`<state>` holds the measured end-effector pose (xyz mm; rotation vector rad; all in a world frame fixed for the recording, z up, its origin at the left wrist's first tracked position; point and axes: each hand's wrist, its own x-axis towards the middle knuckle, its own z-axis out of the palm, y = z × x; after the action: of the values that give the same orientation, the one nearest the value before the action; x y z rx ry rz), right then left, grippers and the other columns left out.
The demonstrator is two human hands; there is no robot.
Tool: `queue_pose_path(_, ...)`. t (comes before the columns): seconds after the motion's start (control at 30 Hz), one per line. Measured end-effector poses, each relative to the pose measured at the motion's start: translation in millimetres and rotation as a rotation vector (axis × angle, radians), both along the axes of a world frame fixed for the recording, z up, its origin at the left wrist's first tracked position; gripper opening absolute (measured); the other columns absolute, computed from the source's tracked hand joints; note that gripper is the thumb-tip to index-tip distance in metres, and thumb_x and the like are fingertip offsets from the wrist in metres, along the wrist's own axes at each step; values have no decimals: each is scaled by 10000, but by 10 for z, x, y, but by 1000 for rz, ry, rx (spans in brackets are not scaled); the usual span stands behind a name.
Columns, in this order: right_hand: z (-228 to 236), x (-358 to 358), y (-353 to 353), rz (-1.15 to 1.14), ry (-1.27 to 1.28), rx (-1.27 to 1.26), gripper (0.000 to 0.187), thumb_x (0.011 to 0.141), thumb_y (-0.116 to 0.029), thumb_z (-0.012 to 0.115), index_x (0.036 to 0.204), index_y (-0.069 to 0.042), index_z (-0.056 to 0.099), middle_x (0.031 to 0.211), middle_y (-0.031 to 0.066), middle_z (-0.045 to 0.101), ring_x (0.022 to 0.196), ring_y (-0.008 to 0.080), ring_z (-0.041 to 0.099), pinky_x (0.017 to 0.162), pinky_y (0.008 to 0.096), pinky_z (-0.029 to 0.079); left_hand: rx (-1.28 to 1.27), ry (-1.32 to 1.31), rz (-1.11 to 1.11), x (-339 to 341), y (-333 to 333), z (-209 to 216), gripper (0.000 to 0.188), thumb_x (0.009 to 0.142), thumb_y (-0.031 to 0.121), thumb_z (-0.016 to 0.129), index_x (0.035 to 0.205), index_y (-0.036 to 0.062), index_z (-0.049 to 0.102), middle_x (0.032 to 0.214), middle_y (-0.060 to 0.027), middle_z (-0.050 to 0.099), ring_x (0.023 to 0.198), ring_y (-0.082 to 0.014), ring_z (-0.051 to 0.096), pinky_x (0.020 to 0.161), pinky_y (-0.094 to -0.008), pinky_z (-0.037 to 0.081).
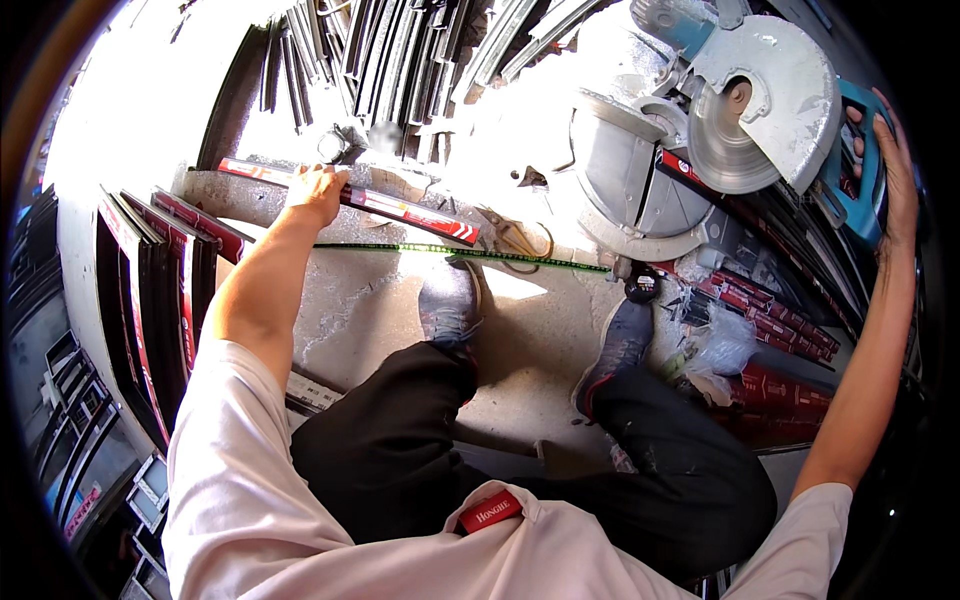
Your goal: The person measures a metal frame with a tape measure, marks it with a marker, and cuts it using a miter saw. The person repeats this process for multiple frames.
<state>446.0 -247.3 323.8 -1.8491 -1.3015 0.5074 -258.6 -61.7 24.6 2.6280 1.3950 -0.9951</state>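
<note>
My left hand (318, 193) is closed on a short length of red-and-black profile (415, 213), which lies across the floor in front of me. Far to the right, my right hand (890, 155) wraps round the blue handle (850, 180) of a mitre saw. The saw's round blade (718, 140) shows beneath its grey guard (785, 85). Another red-and-black profile (740, 212) runs from the saw base under the blade toward the lower right. A green measuring tape (450, 252) is pulled out along the floor, its dark case (642, 286) by my right shoe.
Scissors (522, 238) with yellow handles lie beside the tape. Red-and-black profiles (170, 250) lean at the left, and grey and black offcuts (390, 70) pile up at the back. Clear plastic wrap (722, 345) and red-wrapped bundles (775, 400) sit to the right.
</note>
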Motion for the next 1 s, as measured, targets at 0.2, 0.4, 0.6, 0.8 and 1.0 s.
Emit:
queue_pose_path(0.2, 41, 11, 83, -3, 2, 0, 553, 1125, -354, 561, 1613, -115, 461, 1315, 106, 730, 872, 29, 679, 697, 154, 626, 127, 8, 76, -100, -20, -51, 248, 952, 82, 593, 1154, 154, 718, 1293, -94, 675, 1351, -274, 563, 1148, -488, 395)
queue_pose_path(0.4, 48, 137, 160, 39, 31, 9, 528, 1125, -336, 567, 1600, -123, 480, 1265, 76, 747, 884, 27, 680, 686, 138, 612, 142, -9, 109, -160, -126, -85, 320, 914, 56, 595, 1215, 123, 681, 1353, -117, 638, 1378, -295, 540, 1169, -498, 391)
queue_pose_path(0.6, 108, 74, 185, -1, 48, 51, 524, 1116, -321, 587, 1587, -109, 499, 1184, 29, 757, 840, 8, 662, 654, 146, 596, 144, -116, 137, -68, -300, 74, 316, 883, 85, 621, 1193, 112, 676, 1334, -135, 644, 1323, -307, 581, 1092, -467, 438)
queue_pose_path(0.8, 162, 241, 392, 75, 200, -65, 695, 1032, -393, 673, 1620, -161, 385, 1389, 100, 647, 1140, 192, 620, 975, 426, 488, 13, -331, 149, 89, -566, 279, 449, 936, 272, 722, 1318, 41, 675, 1350, -162, 667, 1305, -347, 608, 1120, -458, 481)
queue_pose_path(1.0, 151, 65, 515, -63, 305, 127, 442, 1033, -245, 640, 1434, -90, 536, 917, 126, 752, 597, 187, 670, 502, 349, 547, -252, -430, 207, 332, -977, 771, 360, 960, 256, 713, 1256, 52, 688, 1282, -186, 697, 1200, -379, 668, 1047, -456, 530)
